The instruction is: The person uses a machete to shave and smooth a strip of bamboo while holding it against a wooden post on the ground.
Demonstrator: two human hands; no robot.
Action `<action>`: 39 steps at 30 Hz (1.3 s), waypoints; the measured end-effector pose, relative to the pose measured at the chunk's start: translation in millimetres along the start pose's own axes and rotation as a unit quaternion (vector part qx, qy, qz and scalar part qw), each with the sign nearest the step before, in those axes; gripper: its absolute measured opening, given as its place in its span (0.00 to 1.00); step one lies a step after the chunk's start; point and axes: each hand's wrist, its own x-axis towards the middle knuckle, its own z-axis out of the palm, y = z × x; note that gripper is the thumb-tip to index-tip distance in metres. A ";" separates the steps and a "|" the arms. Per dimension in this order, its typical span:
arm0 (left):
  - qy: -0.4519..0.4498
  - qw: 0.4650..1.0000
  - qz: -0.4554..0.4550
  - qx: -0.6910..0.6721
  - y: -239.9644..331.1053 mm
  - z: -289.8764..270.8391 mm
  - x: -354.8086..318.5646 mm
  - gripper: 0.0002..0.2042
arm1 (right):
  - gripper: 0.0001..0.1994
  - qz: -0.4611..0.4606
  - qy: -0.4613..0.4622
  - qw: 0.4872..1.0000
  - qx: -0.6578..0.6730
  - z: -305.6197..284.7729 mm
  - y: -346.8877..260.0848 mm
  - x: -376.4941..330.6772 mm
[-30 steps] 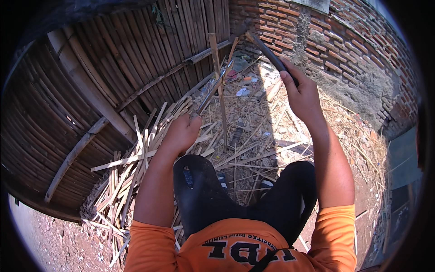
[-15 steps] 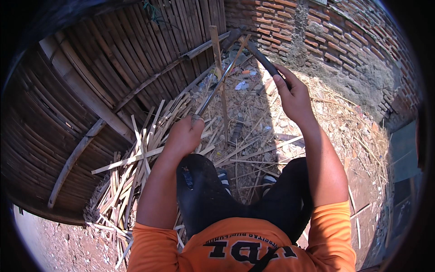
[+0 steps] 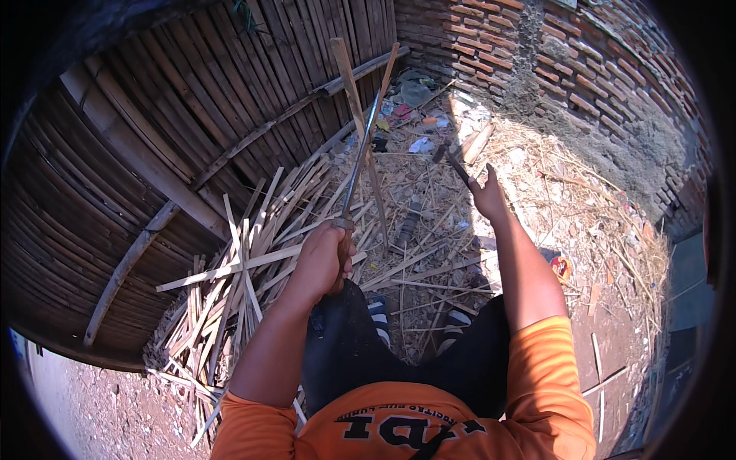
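Note:
My left hand point(image 3: 323, 259) is closed around the wooden handle of a long-bladed knife point(image 3: 357, 172), which points away from me and up. The blade meets a bamboo strip point(image 3: 376, 188) that stands upright, its upper part spread into two arms in a V. The blade overlaps the right arm. My right hand point(image 3: 488, 198) is to the right, thumb and fingers apart. A dark-handled hammer point(image 3: 455, 163) is just beyond its fingertips, low over the littered ground. Whether the handle still touches the hand, I cannot tell.
Many split bamboo strips point(image 3: 211, 307) lie heaped at my left. A bamboo wall point(image 3: 207, 100) rises on the left and a brick wall point(image 3: 583, 77) at the back right. Between my sandalled feet point(image 3: 378, 316) and beyond lie shavings and scraps. A dark ribbed object point(image 3: 408, 226) lies ahead.
My right hand has come down from the blade tip with the hammer, and its fingers have loosened. The knife now points more steeply up, and the bamboo's arms have spread wider.

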 end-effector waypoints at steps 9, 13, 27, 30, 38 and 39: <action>0.047 0.993 0.108 -0.031 -18.3 73.4 35.2 0.14 | 0.29 -0.071 -0.429 0.838 0.330 -40.0 -108.4 -105.3; 0.008 0.991 0.113 0.073 -17.7 92.0 48.7 0.20 | 0.29 -0.097 -0.318 0.877 0.348 -23.3 -103.7 -133.0; 0.160 0.803 0.490 0.299 201.2 35.6 95.4 0.26 | 0.24 -0.107 -0.156 0.968 0.163 -68.8 -114.0 -130.2; 0.072 0.823 0.447 0.342 210.6 41.7 105.3 0.23 | 0.23 -0.141 -0.114 0.969 0.170 -65.8 -103.3 -127.9; 0.145 0.793 0.480 0.347 232.4 104.9 19.2 0.09 | 0.22 -0.179 -0.101 0.956 0.209 -92.6 -103.6 -121.4; 0.137 0.775 0.525 0.325 236.0 107.2 15.4 0.08 | 0.22 -0.180 -0.093 0.955 0.217 -97.8 -105.1 -121.9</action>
